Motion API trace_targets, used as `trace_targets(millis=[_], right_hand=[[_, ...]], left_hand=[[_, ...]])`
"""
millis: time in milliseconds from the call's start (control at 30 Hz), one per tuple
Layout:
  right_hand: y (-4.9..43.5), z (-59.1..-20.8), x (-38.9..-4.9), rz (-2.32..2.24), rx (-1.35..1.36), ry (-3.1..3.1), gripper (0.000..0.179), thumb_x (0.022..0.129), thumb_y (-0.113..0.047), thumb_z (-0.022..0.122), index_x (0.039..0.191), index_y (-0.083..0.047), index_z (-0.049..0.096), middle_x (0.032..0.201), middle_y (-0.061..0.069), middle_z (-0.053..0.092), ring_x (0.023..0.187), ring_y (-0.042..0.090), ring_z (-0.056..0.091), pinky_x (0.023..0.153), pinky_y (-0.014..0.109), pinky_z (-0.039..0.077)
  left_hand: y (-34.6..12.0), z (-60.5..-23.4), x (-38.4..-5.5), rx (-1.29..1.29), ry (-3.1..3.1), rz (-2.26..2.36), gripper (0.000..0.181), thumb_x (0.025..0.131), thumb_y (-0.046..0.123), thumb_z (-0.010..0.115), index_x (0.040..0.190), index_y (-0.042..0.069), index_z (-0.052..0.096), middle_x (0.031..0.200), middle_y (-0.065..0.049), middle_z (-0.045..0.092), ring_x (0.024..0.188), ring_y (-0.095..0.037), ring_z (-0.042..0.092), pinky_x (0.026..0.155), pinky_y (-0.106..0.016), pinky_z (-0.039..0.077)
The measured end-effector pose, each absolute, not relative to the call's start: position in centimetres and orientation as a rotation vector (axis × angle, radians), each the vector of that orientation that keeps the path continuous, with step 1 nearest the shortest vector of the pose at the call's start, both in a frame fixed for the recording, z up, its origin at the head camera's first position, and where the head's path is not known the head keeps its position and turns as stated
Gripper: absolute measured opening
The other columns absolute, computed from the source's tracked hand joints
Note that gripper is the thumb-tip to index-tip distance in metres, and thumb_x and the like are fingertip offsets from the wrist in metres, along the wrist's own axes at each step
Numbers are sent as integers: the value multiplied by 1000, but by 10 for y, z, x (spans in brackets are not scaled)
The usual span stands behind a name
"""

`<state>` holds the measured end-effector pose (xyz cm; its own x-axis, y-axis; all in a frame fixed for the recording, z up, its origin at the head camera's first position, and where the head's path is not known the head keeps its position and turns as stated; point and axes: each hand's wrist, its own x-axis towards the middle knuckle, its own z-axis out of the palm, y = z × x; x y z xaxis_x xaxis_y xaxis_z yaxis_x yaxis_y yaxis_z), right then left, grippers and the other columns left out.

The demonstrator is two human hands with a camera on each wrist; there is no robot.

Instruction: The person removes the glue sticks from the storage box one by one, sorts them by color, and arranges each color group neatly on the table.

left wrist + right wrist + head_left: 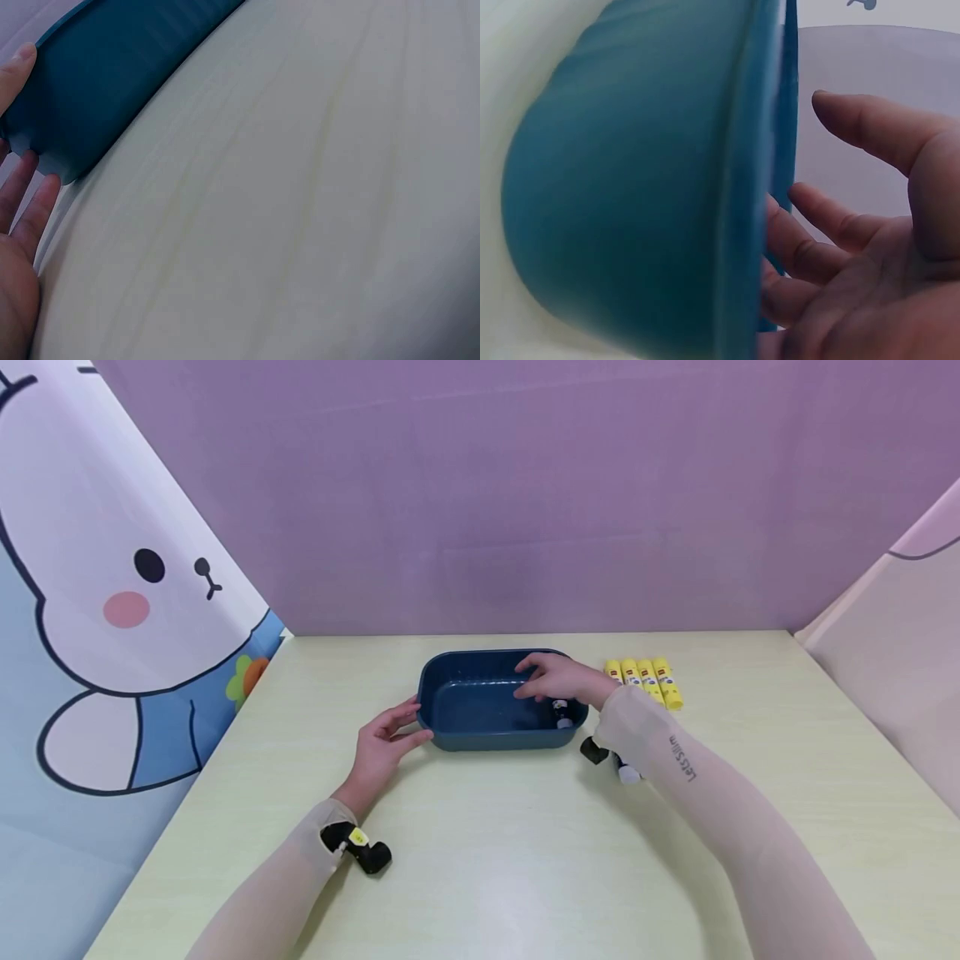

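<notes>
A dark blue plastic bin point(504, 740) stands on the table. My left hand point(381, 750) rests against its left end, the thumb and fingers spread around the front corner; in the left wrist view its fingertips touch the bin wall. Over the right part of the bin hovers my right hand point(558, 679), fingers loosely bent and holding nothing. Its fingers reach past the rim in the right wrist view. Inside the bin, under that hand, lies a small dark cylinder point(562, 713) with a pale end, partly hidden.
Several yellow glue sticks point(667, 683) lie side by side right of the bin, partly hidden by the right wrist. Another dark cylinder with a white end point(628, 773) lies below that forearm. A purple backdrop point(525, 527) rises behind the table.
</notes>
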<state>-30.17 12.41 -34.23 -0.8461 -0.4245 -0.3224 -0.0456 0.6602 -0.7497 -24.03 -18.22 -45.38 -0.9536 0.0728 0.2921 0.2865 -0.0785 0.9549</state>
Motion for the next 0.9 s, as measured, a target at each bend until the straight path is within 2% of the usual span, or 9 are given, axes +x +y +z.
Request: trace_targets(millis=[333, 600, 700, 900], right_hand=[[117, -342, -301, -1128, -386, 2382, 53, 98, -17, 64, 144, -2, 43, 113, 14, 62, 98, 32, 62, 80, 42, 56], [103, -356, -304, -869, -381, 2463, 54, 92, -11, 71, 140, -2, 47, 94, 10, 64, 77, 20, 60, 71, 34, 60], [97, -359, -302, -813, -353, 2469, 59, 91, -12, 73, 141, -3, 43, 99, 12, 64, 76, 21, 62, 70, 33, 60], [92, -361, -302, -835, -251, 2409, 62, 93, -15, 71, 145, -3, 40, 118, 15, 60, 87, 23, 65, 71, 32, 60]], left_hand=[[-183, -453, -239, -409, -2042, -2160, 44, 83, -12, 74, 125, -11, 60, 143, -17, 54, 111, -14, 64, 87, -27, 57], [-183, -455, -241, -417, -1985, -2183, 46, 80, -17, 73, 124, -15, 58, 141, -22, 53, 107, -11, 65, 86, -27, 58], [-183, -456, -241, -420, -1987, -2181, 46, 80, -15, 74, 124, -15, 58, 141, -23, 53, 107, -11, 65, 86, -26, 58], [-183, -456, -242, -418, -2006, -2177, 46, 81, -13, 75, 124, -13, 59, 141, -21, 54, 107, -10, 65, 85, -26, 58]])
